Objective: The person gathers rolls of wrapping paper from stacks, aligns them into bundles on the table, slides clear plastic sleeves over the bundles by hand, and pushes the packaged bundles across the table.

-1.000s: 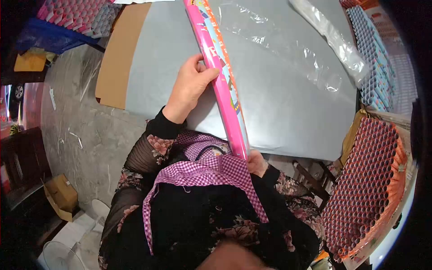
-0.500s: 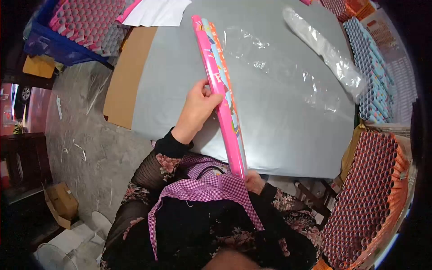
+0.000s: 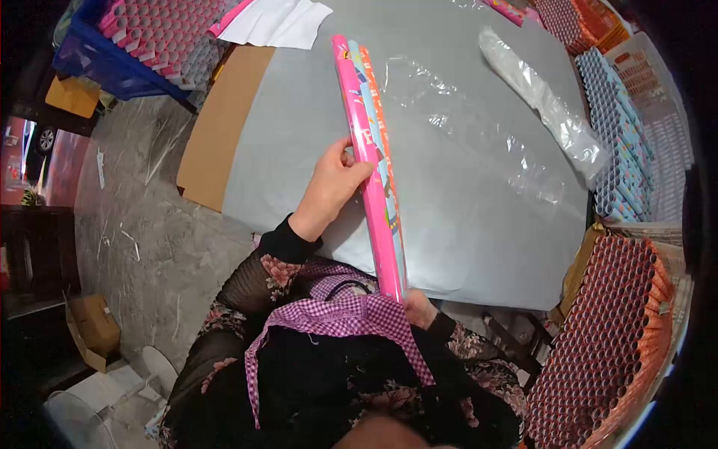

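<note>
A bundle of long rolls (image 3: 376, 179), pink, light blue and orange side by side, stands out from my waist over the grey table (image 3: 464, 239). My left hand (image 3: 335, 179) is closed round its middle, the thumb lying on the pink roll. At the bundle's lower end, beside the checked apron (image 3: 336, 318), my right hand (image 3: 420, 308) is closed against it, its fingers partly hidden. Clear plastic sleeves lie on the table, one spread flat (image 3: 471, 127) and a thicker stack (image 3: 542, 101) to its right.
A blue crate (image 3: 112, 71) of pink rolls is at the upper left, near white paper (image 3: 277, 22) and a cardboard sheet (image 3: 224, 127). Blue-patterned rolls (image 3: 617, 142) and orange rolls (image 3: 598, 337) are stacked at the right. An open carton (image 3: 93, 329) lies on the floor.
The view has shifted, so the bundle's top end and more of the table's far side now show. Both hands keep hold of the bundle, which appears slightly more upright.
</note>
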Motion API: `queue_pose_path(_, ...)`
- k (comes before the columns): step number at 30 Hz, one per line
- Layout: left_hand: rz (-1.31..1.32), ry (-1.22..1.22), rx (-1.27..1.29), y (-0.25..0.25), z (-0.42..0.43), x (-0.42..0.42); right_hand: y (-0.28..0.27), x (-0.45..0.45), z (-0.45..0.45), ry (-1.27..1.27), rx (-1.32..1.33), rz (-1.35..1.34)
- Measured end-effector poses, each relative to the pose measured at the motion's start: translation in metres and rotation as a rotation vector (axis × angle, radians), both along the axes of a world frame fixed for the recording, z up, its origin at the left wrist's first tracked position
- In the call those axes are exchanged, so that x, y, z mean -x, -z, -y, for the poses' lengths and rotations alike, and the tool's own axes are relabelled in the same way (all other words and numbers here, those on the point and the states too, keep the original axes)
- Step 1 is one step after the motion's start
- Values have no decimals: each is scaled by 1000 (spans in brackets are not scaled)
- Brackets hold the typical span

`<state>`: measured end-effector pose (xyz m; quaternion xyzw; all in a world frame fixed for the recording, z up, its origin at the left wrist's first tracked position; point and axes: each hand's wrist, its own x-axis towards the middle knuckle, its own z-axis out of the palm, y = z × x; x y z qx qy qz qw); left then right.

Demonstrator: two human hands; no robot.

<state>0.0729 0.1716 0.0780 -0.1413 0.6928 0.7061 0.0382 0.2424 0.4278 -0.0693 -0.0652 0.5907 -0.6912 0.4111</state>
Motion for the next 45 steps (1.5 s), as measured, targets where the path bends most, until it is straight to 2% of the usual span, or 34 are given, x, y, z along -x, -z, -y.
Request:
queue_pose_path(1,0,25,4,2,4,1,-6,1,2,63,23,9)
queue_pose_path(2,8,54,7,5,7,-2,-8,8,-10,62,84,660)
queue_pose_path(3,33,59,4,9,9,-4,20,2,-11,-2,-72,345)
queue_pose_path(6,58,51,-128,10,14,-9,-81,38,10,79,62,534)
queue_pose_path(7,65,61,-127,11,17,-12,-114,52,17,105,49,716)
queue_pose_path(8,91,46,-108,10,19,-16,-128,61,22,128,37,894)
queue_pose_path(9,115,28,-87,9,22,-20,-123,64,18,132,44,894)
queue_pose_path(11,134,46,-68,10,26,-25,-111,69,2,-42,-5,682)
queue_pose_path(12,137,10,-80,11,27,-26,-112,66,8,44,-96,384)
queue_pose_path(13,137,-27,-92,12,27,-27,-111,67,4,42,-94,379)
queue_pose_path(15,136,-52,-156,4,29,-29,-115,70,-3,-78,-359,-331)
queue_pose_path(16,136,-76,-220,1,31,-31,-120,71,-1,-94,-510,-537)
queue_pose_path(17,137,-80,-215,2,33,-31,-127,72,-1,-95,-504,-537)
queue_pose_path(19,79,-95,-451,1,38,-30,-136,75,-1,-168,-891,-883)
queue_pose_path(20,80,-74,-456,-3,40,-30,-122,76,-8,-119,-912,-1071)
queue_pose_path(21,85,-76,-452,-1,42,-32,-128,81,-9,-136,-1010,-1136)
queue_pose_path(24,-187,-203,48,3,42,-37,-122,92,-20,-127,-1146,-1211)
queue_pose_path(25,-183,-199,50,9,46,-35,-121,95,-23,-87,-1140,-1256)
queue_pose_path(27,-596,-151,958,28,61,-25,-116,98,-27,-50,-1131,-1287)
queue_pose_path(29,-644,-109,1015,11,55,-16,-104,96,-30,42,-1091,-1300)
queue_pose_path(31,-624,256,1085,0,47,-1,-97,95,-30,20,-1149,-1240)
queue_pose_path(32,-692,317,1235,5,40,0,-90,95,-32,52,-1128,-1233)
queue_pose_path(33,-691,334,1225,6,33,2,-87,94,-32,86,-1109,-1228)
queue_pose_path(35,-700,620,1391,8,20,7,-86,90,-30,90,-1176,-1185)
queue_pose_path(36,-778,647,1416,17,17,11,-88,91,-29,119,-1127,-1198)
queue_pose_path(39,-776,786,1475,23,13,12,-85,89,-32,171,-1062,-1191)
queue_pose_path(41,-780,791,1471,27,11,10,-90,89,-33,166,-971,-1128)
queue_pose_path(43,-741,770,1500,24,9,9,-102,85,-33,114,-1025,-1043)
queue_pose_path(45,-748,786,1474,22,10,9,-113,86,-34,155,-915,-957)
